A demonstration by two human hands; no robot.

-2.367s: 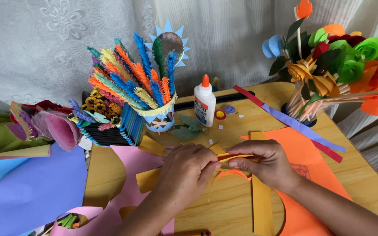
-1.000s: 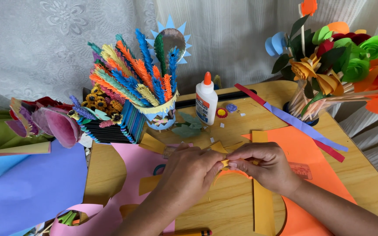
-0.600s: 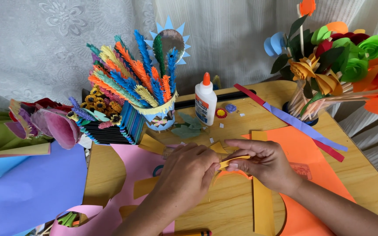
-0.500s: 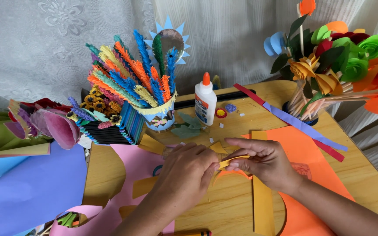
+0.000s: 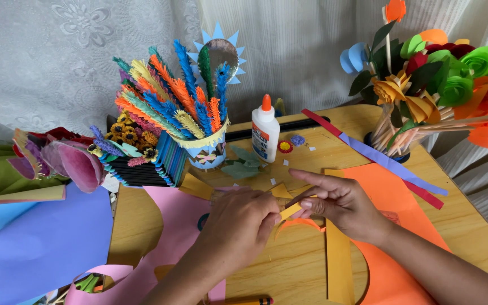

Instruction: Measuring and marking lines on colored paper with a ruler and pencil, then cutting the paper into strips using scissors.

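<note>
Yellow paper strip: pinched between left hand and right hand grips, held taut for rolling. Glue bottle beyond grip; orange sheet beneath, on counter.

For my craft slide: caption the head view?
Both hands, left hand and right hand, pinch a yellow paper strip over a wooden table.
</note>
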